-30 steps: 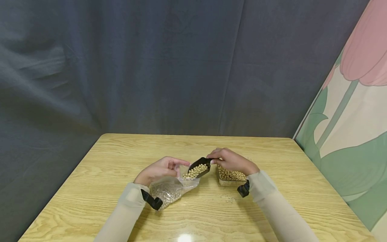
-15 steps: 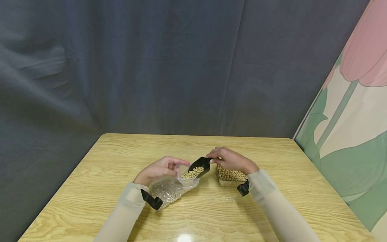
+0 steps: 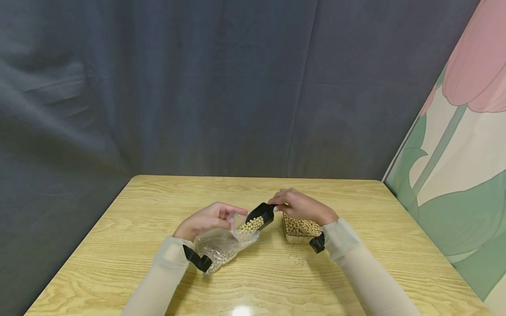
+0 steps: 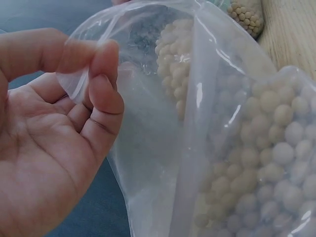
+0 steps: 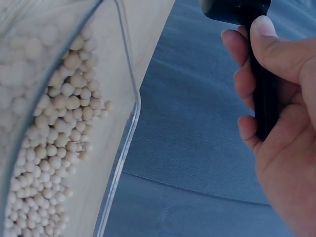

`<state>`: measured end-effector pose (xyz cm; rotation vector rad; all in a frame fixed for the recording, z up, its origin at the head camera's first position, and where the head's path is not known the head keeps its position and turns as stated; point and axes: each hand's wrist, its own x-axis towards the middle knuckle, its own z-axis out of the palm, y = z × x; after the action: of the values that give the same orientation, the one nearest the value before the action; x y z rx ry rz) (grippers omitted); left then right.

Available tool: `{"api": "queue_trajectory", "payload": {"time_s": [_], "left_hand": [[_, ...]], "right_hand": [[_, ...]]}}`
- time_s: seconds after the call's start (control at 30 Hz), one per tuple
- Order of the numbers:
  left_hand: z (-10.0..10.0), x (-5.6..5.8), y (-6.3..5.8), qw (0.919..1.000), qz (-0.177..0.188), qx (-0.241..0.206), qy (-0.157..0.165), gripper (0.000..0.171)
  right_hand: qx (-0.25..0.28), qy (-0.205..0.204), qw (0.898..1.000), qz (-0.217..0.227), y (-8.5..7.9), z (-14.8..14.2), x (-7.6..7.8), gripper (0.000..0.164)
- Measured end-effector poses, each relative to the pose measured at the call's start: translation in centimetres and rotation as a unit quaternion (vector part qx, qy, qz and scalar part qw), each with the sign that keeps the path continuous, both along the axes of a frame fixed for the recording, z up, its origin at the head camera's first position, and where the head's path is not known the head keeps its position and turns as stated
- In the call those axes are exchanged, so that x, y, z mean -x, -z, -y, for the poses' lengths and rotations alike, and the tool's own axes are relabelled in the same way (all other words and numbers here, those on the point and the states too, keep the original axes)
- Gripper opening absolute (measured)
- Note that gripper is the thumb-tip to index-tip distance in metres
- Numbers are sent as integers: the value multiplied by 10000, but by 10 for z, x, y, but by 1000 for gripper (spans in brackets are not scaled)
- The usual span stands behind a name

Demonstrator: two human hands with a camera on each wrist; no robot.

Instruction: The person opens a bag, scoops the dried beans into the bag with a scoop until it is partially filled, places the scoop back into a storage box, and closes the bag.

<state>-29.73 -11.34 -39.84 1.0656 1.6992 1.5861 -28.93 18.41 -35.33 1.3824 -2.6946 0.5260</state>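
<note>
A clear plastic bag (image 3: 215, 243) partly filled with pale round beans leans under my left hand (image 3: 205, 221). The thumb and fingers of that hand pinch the bag's rim, seen close in the left wrist view. My right hand (image 3: 302, 206) grips the handle of a black scoop (image 3: 265, 212), its fingers wrapped round it in the right wrist view. The scoop is tilted down to the left with its lip at the bag's mouth. Beans (image 3: 253, 224) lie along its lower end and in the bag's opening.
Beneath my right forearm stands a clear rectangular container (image 3: 298, 239) holding more of the same beans. The wooden table (image 3: 130, 245) reaches back to a dark curtain (image 3: 221, 87). A wall painted with a tulip (image 3: 466, 145) rises at the right.
The right hand has risen slightly and the scoop tilts more steeply. Beans have slid down it toward the bag, leaving more of its black inside bare. The left hand keeps its pinch.
</note>
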Motion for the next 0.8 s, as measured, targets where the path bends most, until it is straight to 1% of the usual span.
{"api": "queue_trajectory", "payload": {"time_s": [0.17, 0.33, 0.53, 0.63, 0.8], "left_hand": [[0, 0, -4, 10000, -67, 46, -24, 54], [1, 0, -7, 9998, -203, -12, 16, 54], [2, 0, -14, 9992, -381, 44, -104, 54], [2, 2, -18, 9991, -409, 76, -116, 53], [3, 3, -23, 9991, -315, 213, -173, 53]], "right_hand": [[-33, 67, 9999, -142, -3, 0, -1, 26], [-68, 106, 9998, -173, -7, 0, -2, 27], [7, 42, 9997, -258, -14, 1, -3, 27], [16, -9, 9992, -407, -17, 1, -2, 26], [-67, -7, 9986, -532, -21, 1, -3, 26]]}}
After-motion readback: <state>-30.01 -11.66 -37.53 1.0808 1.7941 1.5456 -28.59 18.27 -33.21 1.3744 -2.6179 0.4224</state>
